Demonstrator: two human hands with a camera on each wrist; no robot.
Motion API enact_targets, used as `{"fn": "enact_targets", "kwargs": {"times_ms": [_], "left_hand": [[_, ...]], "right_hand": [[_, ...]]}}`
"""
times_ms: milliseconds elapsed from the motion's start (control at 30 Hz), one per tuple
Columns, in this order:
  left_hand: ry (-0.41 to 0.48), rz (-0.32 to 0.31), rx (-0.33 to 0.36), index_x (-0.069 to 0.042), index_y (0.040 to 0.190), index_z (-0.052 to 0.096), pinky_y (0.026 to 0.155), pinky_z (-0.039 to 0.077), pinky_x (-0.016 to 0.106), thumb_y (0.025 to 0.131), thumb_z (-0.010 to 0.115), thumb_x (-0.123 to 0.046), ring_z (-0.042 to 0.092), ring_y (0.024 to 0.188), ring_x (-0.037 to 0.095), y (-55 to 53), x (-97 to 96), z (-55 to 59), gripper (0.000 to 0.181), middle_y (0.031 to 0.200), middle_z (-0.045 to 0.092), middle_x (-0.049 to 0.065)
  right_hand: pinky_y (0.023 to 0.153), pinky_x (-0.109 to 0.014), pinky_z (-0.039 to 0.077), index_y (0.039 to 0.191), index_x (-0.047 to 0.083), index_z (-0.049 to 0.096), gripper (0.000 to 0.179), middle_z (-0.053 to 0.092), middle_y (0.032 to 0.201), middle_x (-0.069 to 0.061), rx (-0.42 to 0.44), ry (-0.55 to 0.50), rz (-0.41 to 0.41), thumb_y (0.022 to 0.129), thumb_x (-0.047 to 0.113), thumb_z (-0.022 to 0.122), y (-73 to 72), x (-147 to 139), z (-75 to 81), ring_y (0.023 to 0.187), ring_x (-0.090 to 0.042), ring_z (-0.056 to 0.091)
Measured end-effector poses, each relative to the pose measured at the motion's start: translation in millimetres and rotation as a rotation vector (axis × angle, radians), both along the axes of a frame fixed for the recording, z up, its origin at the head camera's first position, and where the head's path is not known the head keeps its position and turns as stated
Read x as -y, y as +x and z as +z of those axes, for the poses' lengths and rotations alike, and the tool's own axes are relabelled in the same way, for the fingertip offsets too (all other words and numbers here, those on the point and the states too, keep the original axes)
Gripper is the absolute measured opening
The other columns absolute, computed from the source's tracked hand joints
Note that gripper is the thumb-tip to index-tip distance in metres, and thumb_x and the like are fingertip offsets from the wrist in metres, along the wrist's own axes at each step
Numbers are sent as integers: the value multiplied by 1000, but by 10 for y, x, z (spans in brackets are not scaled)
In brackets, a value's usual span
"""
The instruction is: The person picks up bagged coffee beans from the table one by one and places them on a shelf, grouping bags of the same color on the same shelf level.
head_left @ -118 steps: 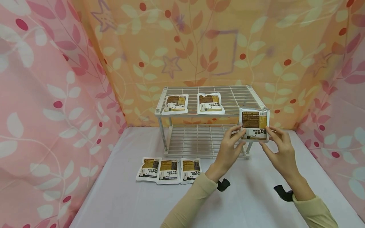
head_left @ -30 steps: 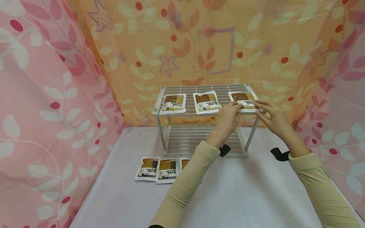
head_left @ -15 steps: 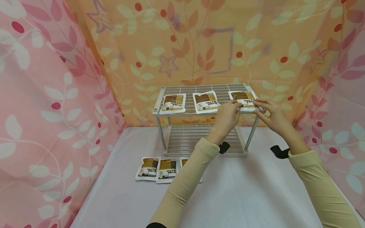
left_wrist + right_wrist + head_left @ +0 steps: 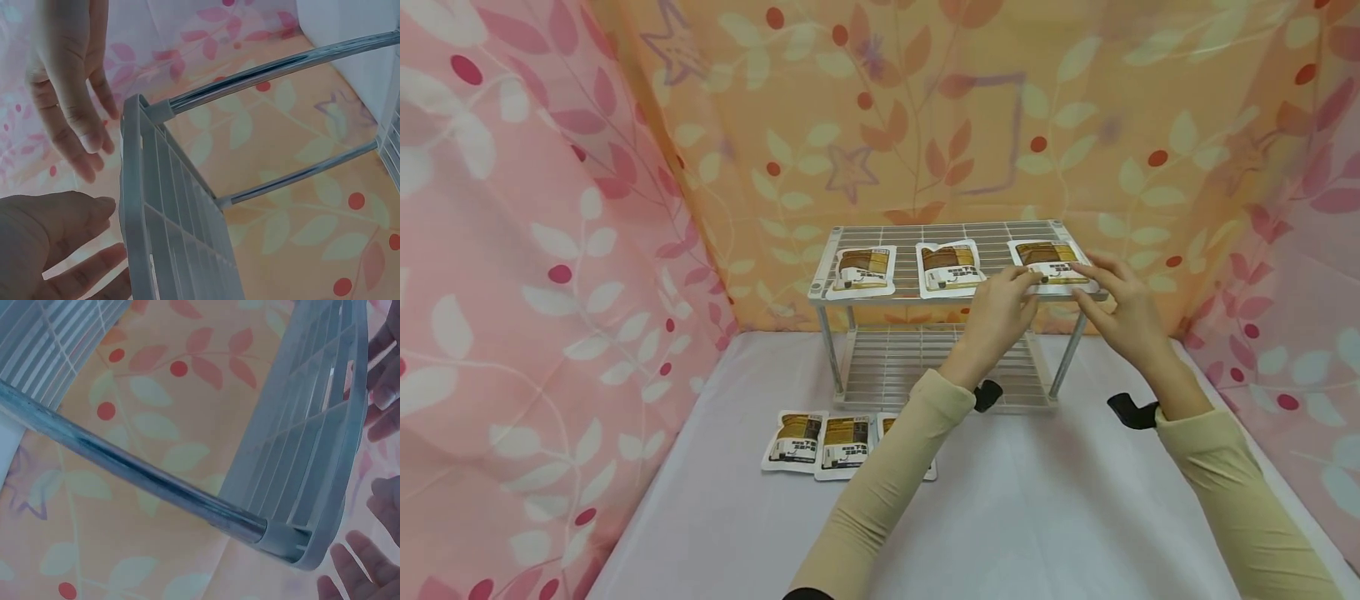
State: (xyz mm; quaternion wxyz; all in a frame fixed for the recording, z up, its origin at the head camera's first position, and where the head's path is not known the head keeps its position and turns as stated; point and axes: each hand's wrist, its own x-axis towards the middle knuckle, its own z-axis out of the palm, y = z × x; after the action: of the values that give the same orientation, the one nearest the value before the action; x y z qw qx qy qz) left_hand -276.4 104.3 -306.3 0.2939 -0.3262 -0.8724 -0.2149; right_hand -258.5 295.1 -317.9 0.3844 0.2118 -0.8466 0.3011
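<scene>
Touches the packet [image 4: 1047, 257] on the rack's [image 4: 906, 302] right end with parted fingers [image 4: 1103, 277] of left hand [image 4: 997, 310] and right hand [image 4: 1126, 312], probably to align it.

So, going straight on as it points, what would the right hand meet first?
Probably the rightmost packet on the rack: the right hand overlaps its edge in the head view, though depth is unclear.

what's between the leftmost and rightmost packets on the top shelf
One more packet, lying on the top shelf, as the head view shows.
</scene>
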Motion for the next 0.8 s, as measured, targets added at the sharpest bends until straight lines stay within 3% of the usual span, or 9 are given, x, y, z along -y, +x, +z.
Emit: {"fn": "enact_targets", "kwargs": {"times_ms": [200, 433, 800], "left_hand": [[15, -35, -47, -15, 118, 64, 93, 46, 27, 89, 60, -19, 61, 102, 15, 27, 45, -26, 30, 119, 62, 3], [44, -74, -97, -16, 122, 61, 102, 39, 27, 89, 62, -21, 55, 113, 16, 59, 110, -120, 34, 122, 60, 3], [100, -125, -203, -12, 121, 62, 100, 38, 21, 90, 60, -18, 57, 107, 12, 108, 233, -262, 32, 117, 62, 1]], "right_hand": [[94, -21, 38, 117, 6, 64, 40, 54, 127, -18, -86, -39, 13, 78, -4, 67, 44, 123, -26, 117, -36, 49], [96, -18, 36, 120, 7, 63, 44, 56, 125, -14, -123, -92, 74, 78, -6, 66, 74, 253, -110, 118, -33, 49], [98, -16, 35, 116, 3, 64, 41, 58, 123, -13, -161, -177, 112, 76, -8, 65, 144, 345, -221, 118, -29, 50]]}}
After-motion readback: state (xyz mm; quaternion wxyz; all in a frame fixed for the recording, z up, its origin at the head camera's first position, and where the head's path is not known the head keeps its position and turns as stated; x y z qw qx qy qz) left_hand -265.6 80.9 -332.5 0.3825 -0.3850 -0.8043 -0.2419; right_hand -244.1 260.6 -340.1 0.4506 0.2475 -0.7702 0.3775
